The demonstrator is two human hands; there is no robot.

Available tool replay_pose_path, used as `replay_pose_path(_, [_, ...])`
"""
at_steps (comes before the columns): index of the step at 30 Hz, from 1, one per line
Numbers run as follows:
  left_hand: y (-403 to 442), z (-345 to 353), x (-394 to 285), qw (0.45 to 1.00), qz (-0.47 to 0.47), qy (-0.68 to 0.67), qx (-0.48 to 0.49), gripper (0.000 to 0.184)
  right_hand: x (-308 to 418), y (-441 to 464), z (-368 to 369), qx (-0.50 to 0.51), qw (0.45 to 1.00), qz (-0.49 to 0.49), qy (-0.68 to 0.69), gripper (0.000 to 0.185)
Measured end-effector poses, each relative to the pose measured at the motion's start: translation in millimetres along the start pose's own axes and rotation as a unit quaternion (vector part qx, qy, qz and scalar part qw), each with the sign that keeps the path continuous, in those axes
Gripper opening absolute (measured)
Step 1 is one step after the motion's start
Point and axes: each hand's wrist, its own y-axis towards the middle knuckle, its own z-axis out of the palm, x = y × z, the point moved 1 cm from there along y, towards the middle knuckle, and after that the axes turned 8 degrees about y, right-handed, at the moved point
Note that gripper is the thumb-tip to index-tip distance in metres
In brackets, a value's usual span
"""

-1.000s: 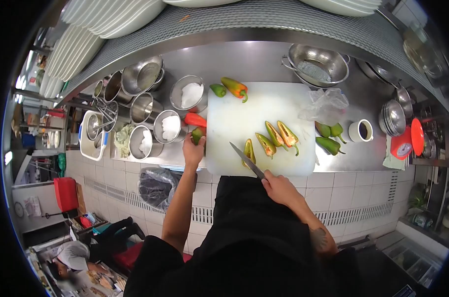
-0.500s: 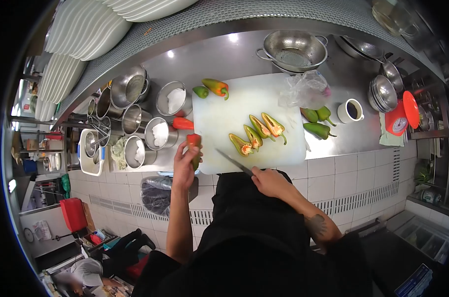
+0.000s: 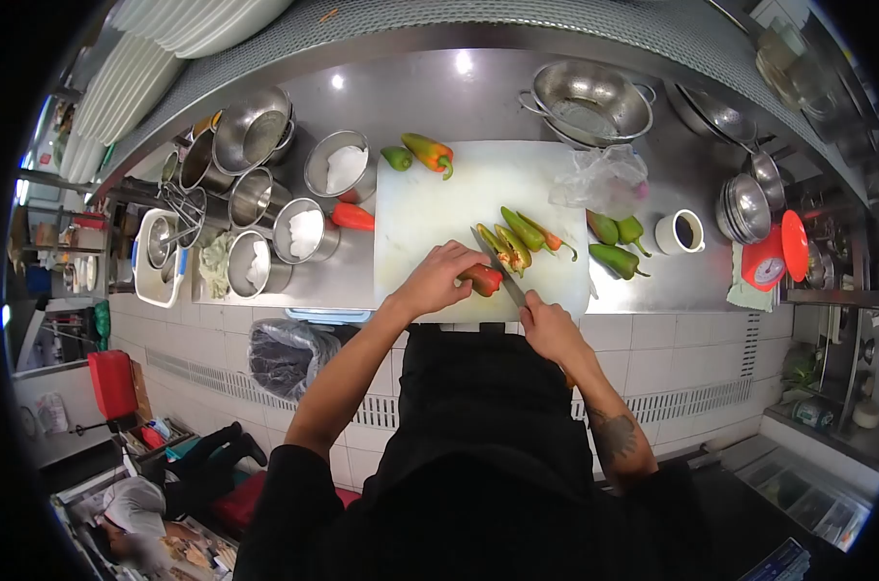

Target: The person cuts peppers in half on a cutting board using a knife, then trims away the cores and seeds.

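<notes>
My left hand (image 3: pixel 446 275) is closed on a red pepper (image 3: pixel 482 282) low on the white cutting board (image 3: pixel 430 213). A knife (image 3: pixel 502 259) is gripped in my right hand (image 3: pixel 553 327), its blade lying just right of that pepper and pointing away from me. Against the blade's far side rest cut green pepper pieces (image 3: pixel 513 250), some with the seeded inside up, others skin up. A green-and-orange pepper (image 3: pixel 428 153) and a green one (image 3: pixel 397 158) lie by the board's far left corner. Left of the board is another red pepper (image 3: pixel 353 217).
A clear plastic bag (image 3: pixel 604 179) and several green peppers (image 3: pixel 617 259) lie at the board's right. Beyond are a cup of dark liquid (image 3: pixel 679 232), a colander (image 3: pixel 591 102) and a red scale (image 3: pixel 764 259). Steel pots (image 3: pixel 304 230) crowd the left. A person (image 3: pixel 139 508) is at lower left.
My left hand has carried the red pepper rightward from the board's left edge. The knife has swung from pointing left to pointing away. The cut pieces sit closer together, some now skin up.
</notes>
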Motion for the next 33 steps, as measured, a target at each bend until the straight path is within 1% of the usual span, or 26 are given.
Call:
replay_pose_path(1, [-0.2,-0.7,0.2,0.998,0.048,0.025,-0.023,0.046,1.4,-2.4,0.2,0.003,1.000,-0.001,-0.005,0.021])
replay_pose_path(2, [-2.6,1.6,-2.3,0.997,0.057,0.030,-0.040,0.040,3.4,-5.1,-0.3,0.002,1.000,0.004,-0.016,0.021])
replay_pose_path(3, [-6.7,3.9,-6.2,0.997,0.053,0.029,-0.045,0.040,6.4,-7.8,-1.8,0.001,1.000,0.008,-0.026,0.021])
replay_pose_path(5, [-19.3,6.3,-15.4,0.984,0.042,0.095,-0.143,0.038,14.4,-15.0,-4.8,0.009,0.999,0.007,-0.041,0.021])
replay_pose_path(6, [-27.2,12.2,-15.4,0.984,0.038,0.095,-0.144,0.038,18.3,-18.1,-5.8,0.012,0.999,0.009,-0.050,0.020])
replay_pose_path(8, [-43.0,30.6,-7.2,0.981,-0.007,0.062,-0.183,0.037,21.5,-24.4,-5.6,0.017,0.998,0.000,-0.063,0.020])
replay_pose_path(9, [-46.6,35.8,-3.2,0.981,-0.010,0.060,-0.182,0.037,25.1,-27.5,-6.5,0.018,0.997,-0.007,-0.076,0.019])
replay_pose_path(11, [-54.9,47.0,3.6,0.970,-0.032,0.042,-0.237,0.037,34.3,-35.1,-9.8,0.020,0.996,0.005,-0.086,0.019])
replay_pose_path(13, [-54.7,50.5,6.9,0.967,-0.036,0.029,-0.252,0.036,41.1,-37.4,-12.9,0.018,0.995,0.014,-0.100,0.018])
replay_pose_path(15, [-52.0,51.1,6.2,0.962,-0.042,0.016,-0.269,0.035,45.2,-39.8,-13.8,0.010,0.993,-0.003,-0.120,0.019])
replay_pose_path(17, [-44.8,46.7,3.4,0.956,-0.014,0.041,-0.290,0.036,51.6,-40.2,-15.6,0.010,0.992,0.000,-0.128,0.019])
replay_pose_path(26, [-29.2,45.0,12.6,0.968,0.008,0.022,-0.251,0.028,75.0,-43.4,-32.5,0.030,0.987,0.036,-0.157,0.017])
replay_pose_path(28, [-28.2,45.6,14.6,0.970,0.007,0.019,-0.243,0.028,77.8,-45.9,-31.5,0.035,0.985,0.039,-0.164,0.017])
replay_pose_path(30, [-25.5,45.8,17.7,0.972,0.004,0.016,-0.236,0.028,79.8,-46.0,-29.8,0.060,0.978,0.032,-0.199,0.013])
replay_pose_path(33, [-24.3,44.9,22.5,0.976,0.021,0.020,-0.215,0.031,84.2,-45.5,-28.2,0.072,0.977,0.037,-0.195,0.014])
